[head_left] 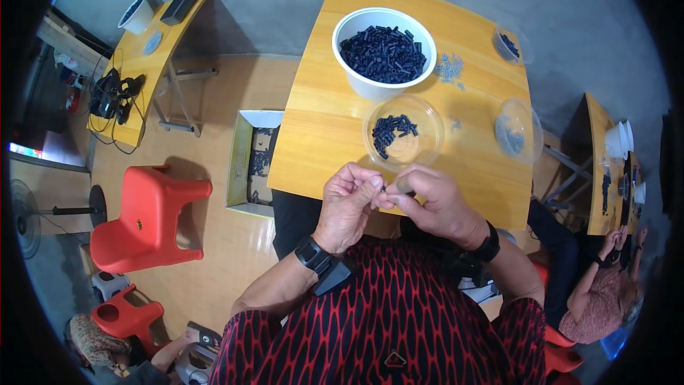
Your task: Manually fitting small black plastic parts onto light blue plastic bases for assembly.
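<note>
Close to the table's near edge, my left hand (348,205) and my right hand (438,201) meet with fingertips pinched together. Between them shows a small dark piece (383,189), mostly covered by the fingers; its exact shape is hidden. Just beyond my hands sits a shallow clear plastic dish (422,148) with short black tube-like pieces (390,132) in its left part. Behind that stands a white tub (382,90) filled with many similar black pieces (381,53). Small silvery pieces, perhaps screws (449,69), lie loose on the wood right of the tub.
On the yellow table (313,125), a clear tub of silvery pieces (514,132) and a small tub of dark pieces (508,44) stand at right. An open box (249,164) sits on the floor at left, near a red chair (153,221). Another person (595,299) works at right.
</note>
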`<action>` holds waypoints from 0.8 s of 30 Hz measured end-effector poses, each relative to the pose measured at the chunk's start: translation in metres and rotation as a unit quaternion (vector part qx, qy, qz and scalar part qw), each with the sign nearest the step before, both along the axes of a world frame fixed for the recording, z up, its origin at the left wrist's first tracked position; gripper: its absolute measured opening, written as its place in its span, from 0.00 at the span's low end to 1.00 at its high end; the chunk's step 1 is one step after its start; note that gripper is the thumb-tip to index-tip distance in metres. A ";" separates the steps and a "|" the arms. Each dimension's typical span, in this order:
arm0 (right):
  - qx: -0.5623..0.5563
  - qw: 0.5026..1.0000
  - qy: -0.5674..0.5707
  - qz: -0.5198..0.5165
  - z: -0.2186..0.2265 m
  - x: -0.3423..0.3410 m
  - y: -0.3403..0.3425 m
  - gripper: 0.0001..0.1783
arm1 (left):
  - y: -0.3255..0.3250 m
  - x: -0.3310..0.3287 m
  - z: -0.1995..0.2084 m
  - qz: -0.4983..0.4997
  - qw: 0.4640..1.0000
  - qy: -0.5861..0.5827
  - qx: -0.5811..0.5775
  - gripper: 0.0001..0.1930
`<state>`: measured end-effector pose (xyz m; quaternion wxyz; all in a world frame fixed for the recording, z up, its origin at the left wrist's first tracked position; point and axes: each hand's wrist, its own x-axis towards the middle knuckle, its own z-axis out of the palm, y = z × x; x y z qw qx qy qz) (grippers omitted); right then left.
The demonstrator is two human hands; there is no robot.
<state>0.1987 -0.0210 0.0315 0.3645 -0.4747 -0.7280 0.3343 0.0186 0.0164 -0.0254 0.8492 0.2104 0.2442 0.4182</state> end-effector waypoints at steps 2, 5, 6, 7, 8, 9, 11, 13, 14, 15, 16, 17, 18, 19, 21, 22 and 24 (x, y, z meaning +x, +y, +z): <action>-0.022 0.995 0.065 -0.078 0.010 -0.007 0.002 0.07 | 0.001 -0.003 -0.001 0.007 1.000 -0.010 -0.012 0.04; -0.047 0.997 0.002 -0.069 0.024 -0.016 0.006 0.10 | 0.000 -0.006 -0.005 0.021 1.000 -0.012 -0.013 0.04; -0.047 0.997 0.002 -0.068 0.021 -0.017 0.006 0.10 | -0.001 -0.006 -0.006 0.028 1.000 -0.005 -0.003 0.04; -0.020 0.997 -0.024 -0.069 0.015 -0.018 0.006 0.09 | -0.001 -0.007 -0.005 0.028 1.000 -0.004 -0.003 0.04; 0.007 0.996 -0.050 -0.070 0.011 -0.019 0.007 0.09 | -0.002 -0.008 -0.006 0.024 1.000 -0.007 -0.013 0.04; 0.007 0.996 -0.050 -0.069 0.010 -0.018 0.007 0.09 | -0.002 -0.008 -0.006 0.019 1.000 -0.009 -0.024 0.04; 0.014 0.998 0.016 -0.064 0.009 -0.016 0.008 0.06 | -0.001 -0.012 -0.002 -0.008 1.000 -0.008 -0.022 0.04; 0.005 0.998 0.015 -0.056 0.005 -0.010 0.007 0.06 | 0.001 -0.016 0.000 -0.037 0.999 -0.009 -0.021 0.04; -0.003 0.999 0.017 -0.046 0.004 -0.007 0.007 0.05 | 0.003 -0.019 0.000 -0.080 0.997 -0.004 0.004 0.04; -0.003 0.999 0.015 -0.046 0.008 -0.004 0.006 0.05 | 0.004 -0.021 0.000 -0.124 0.992 0.001 0.028 0.04; -0.021 1.000 -0.003 -0.007 0.014 -0.001 0.004 0.05 | 0.005 -0.023 0.000 -0.124 0.992 -0.001 0.029 0.04; -0.038 0.999 -0.019 0.034 0.018 0.002 0.004 0.04 | 0.005 -0.026 0.000 -0.157 0.987 0.014 0.032 0.04; -0.037 0.998 -0.021 0.035 0.019 0.004 0.005 0.04 | 0.005 -0.027 0.000 -0.189 0.981 0.028 0.034 0.04; -0.012 0.998 -0.050 0.027 0.020 0.008 0.008 0.03 | 0.005 -0.027 -0.002 -0.184 0.982 0.034 0.027 0.04; 0.012 0.996 -0.081 0.021 0.022 0.017 0.017 0.03 | 0.006 -0.027 -0.012 -0.148 0.987 0.043 0.049 0.04; 0.046 0.984 -0.169 -0.038 0.022 0.026 0.029 0.03 | 0.006 -0.027 -0.015 -0.114 0.990 0.052 0.069 0.04; 0.080 0.957 -0.259 -0.103 0.021 0.035 0.047 0.03 | 0.010 -0.024 -0.012 -0.099 0.988 0.085 0.085 0.05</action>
